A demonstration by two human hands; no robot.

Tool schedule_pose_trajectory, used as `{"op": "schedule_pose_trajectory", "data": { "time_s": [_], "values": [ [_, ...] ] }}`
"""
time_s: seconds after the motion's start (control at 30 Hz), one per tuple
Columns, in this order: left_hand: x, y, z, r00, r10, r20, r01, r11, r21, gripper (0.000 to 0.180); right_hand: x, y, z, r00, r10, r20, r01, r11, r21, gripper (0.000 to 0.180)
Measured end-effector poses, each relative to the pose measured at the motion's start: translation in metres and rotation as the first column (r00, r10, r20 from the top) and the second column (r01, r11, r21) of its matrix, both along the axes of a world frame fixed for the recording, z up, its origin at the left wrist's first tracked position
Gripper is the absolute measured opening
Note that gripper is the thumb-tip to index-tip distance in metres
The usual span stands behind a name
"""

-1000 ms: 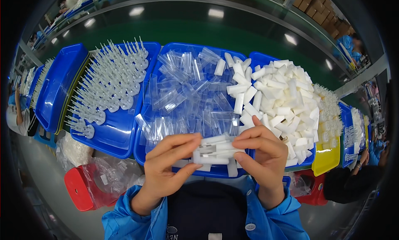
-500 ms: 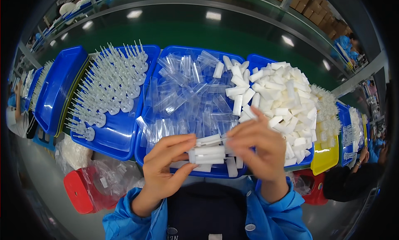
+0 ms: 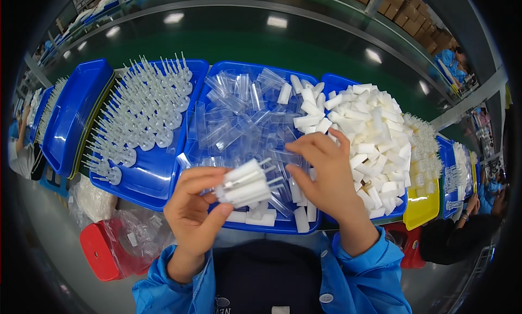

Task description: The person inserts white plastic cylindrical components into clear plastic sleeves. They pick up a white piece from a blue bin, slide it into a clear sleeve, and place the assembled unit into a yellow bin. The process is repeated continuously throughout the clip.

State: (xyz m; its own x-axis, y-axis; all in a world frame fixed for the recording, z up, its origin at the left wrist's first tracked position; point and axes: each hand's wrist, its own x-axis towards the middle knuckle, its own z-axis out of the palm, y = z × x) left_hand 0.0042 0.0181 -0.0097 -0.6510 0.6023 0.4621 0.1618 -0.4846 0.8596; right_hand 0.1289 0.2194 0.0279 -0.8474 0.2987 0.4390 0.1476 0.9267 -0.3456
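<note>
My left hand (image 3: 187, 213) grips a round, pale pronged piece by its base, fingers closed around it. White foam sleeves (image 3: 244, 184) sit on several of its prongs, and the thin tips stick out toward the right. My right hand (image 3: 329, 178) is apart from it, thumb and fingers spread, with nothing seen between them. It hovers over the right part of a blue tray of clear plastic sleeves (image 3: 234, 124). White foam pieces (image 3: 375, 124) are heaped just right of it, and a few more lie along the tray's front edge below the held piece.
On the left, a blue tray (image 3: 138, 183) holds rows of upright pronged pieces (image 3: 144, 107), beside stacked blue trays (image 3: 76, 118). A yellow tray (image 3: 421, 208) with clear parts stands at the right. Behind runs a green conveyor belt (image 3: 228, 37). A red stool (image 3: 100, 251) is below left.
My left hand has moved left with the pronged piece and tilted it, prongs toward upper right. My right hand has come away from the prongs and opened.
</note>
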Motion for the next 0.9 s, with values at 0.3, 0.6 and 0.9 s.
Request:
{"op": "schedule_pose_trajectory", "data": {
  "time_s": [0.3,0.6,0.9],
  "values": [
    [0.002,0.000,0.000,0.997,-0.049,0.067,0.050,0.999,-0.011,0.048,-0.012,0.032,0.003,0.990,-0.133,-0.045,0.139,0.973,0.183,0.035],
    [0.006,-0.001,0.004,0.995,-0.030,0.094,0.032,0.999,-0.020,0.045,-0.019,0.030,-0.012,0.994,-0.101,-0.043,0.108,0.968,0.226,0.021],
    [0.008,0.000,0.004,0.998,0.017,0.059,-0.013,0.998,-0.056,0.049,-0.013,0.023,0.004,0.990,-0.077,-0.117,0.077,0.997,0.000,0.015]
  ]
}}
